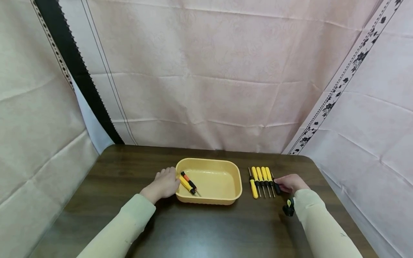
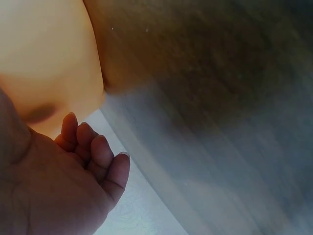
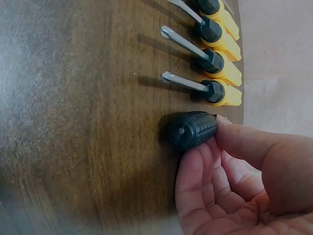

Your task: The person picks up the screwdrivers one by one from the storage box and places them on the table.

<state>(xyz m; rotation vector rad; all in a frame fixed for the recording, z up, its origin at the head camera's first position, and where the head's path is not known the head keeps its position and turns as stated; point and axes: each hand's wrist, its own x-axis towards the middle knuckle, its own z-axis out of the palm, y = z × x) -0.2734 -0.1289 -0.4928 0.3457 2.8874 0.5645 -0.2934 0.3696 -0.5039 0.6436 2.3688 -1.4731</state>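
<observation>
My right hand (image 1: 290,183) pinches a screwdriver with a black ribbed handle (image 3: 193,129) between thumb and fingers, low over the table. Its handle end points toward the right wrist camera. Left of that hand lies a row of yellow-and-black screwdrivers (image 1: 259,174); the leftmost one (image 1: 254,190) is turned the other way round. My left hand (image 1: 165,182) is at the left rim of a yellow plastic tray (image 1: 211,201), its fingers loosely curled with nothing between them in the left wrist view. Inside the tray lie a yellow-and-black screwdriver (image 1: 186,183) and an orange-and-black one (image 1: 188,179).
A brown wood-grain table (image 1: 206,233) carries everything. Behind and at both sides hang pale patterned cloths (image 1: 200,71). Beside my right wrist is a small black object (image 1: 288,208) with a green-yellow mark.
</observation>
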